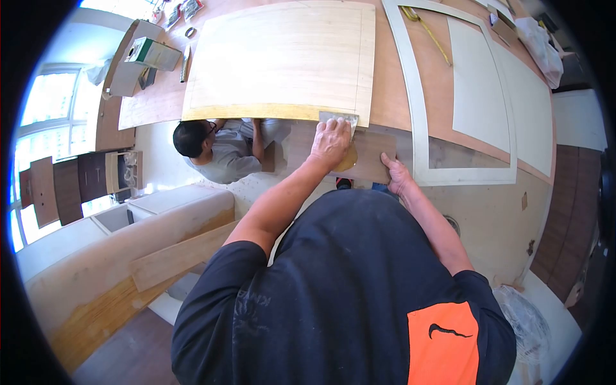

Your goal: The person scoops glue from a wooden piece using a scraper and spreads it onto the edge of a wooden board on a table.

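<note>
Dark shirt: nearest to us is the dark shirt [333, 276] of the person at work, with an orange patch [423, 366] low on the right; both arms reach forward from it.
Left hand: we see the left hand [330, 138] closed over a scraper [335, 117], knuckles up, likely so the fingers can bear on the blade.
Scraper: its blade lies at the near edge of the pale panel, toward the right end; whether it is pressing, we cannot tell.
Right hand: the right hand [399, 176] grips a small board [372, 163] by its right end, thumb on top (the fingers underneath are hidden from us).
Small board: it sits low and close under the left hand, we judge to keep the yellow paste [348, 159] on it within the scraper's reach.
Pale panel: the pale panel [282, 58] lies flat on the table [388, 83], its yellow-coated edge turned toward us, which presumably leaves that edge easy to get at.
White frame: to the right, the white frame [468, 177] lies partly past the table's edge, beside the working area.
Co-worker: another person [224, 154] in a grey top is low down, left of the arms.
</note>
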Tool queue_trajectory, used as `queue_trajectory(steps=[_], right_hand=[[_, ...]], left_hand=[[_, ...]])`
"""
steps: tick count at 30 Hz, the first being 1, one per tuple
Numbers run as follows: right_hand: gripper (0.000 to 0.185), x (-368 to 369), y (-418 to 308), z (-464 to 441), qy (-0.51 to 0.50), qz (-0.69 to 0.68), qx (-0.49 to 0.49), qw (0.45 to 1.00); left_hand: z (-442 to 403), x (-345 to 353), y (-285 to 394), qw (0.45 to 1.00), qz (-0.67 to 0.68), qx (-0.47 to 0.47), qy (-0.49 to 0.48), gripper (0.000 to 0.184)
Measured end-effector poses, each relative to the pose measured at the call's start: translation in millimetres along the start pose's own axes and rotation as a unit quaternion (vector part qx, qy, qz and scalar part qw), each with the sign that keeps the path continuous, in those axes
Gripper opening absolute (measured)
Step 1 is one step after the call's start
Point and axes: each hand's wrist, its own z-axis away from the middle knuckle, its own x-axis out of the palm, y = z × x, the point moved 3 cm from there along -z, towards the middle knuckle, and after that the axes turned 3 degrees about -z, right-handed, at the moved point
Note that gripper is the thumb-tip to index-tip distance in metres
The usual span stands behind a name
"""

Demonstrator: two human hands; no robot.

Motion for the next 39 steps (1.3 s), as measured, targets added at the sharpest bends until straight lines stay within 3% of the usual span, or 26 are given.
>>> queue_trajectory(steps=[3,9,17,23,33,39], right_hand=[[0.054,-1,2,1,0.011,-0.005,-0.002,1.0],[0.059,-3,3,-5,-0.006,-0.007,0.032,0.999],[0.059,-12,4,-12,-0.006,0.015,0.009,1.0],[0.06,-10,4,-13,-0.002,0.012,0.021,1.0],[0.054,5,-2,3,0.023,0.011,-0.013,1.0],[0.056,7,-3,7,0.023,0.01,0.0,1.0]], left_hand=[[5,1,1,0.999,0.007,-0.006,-0.033,0.047],[-6,-16,-10,0.998,0.048,-0.004,0.037,0.045],[41,-22,-58,1.0,0.002,-0.008,0.028,0.043],[23,-16,-28,0.997,0.027,0.057,0.048,0.041],[-10,-3,-3,0.999,0.03,-0.011,0.016,0.044],[-4,-1,2,1.0,0.019,-0.005,-0.002,0.044]])
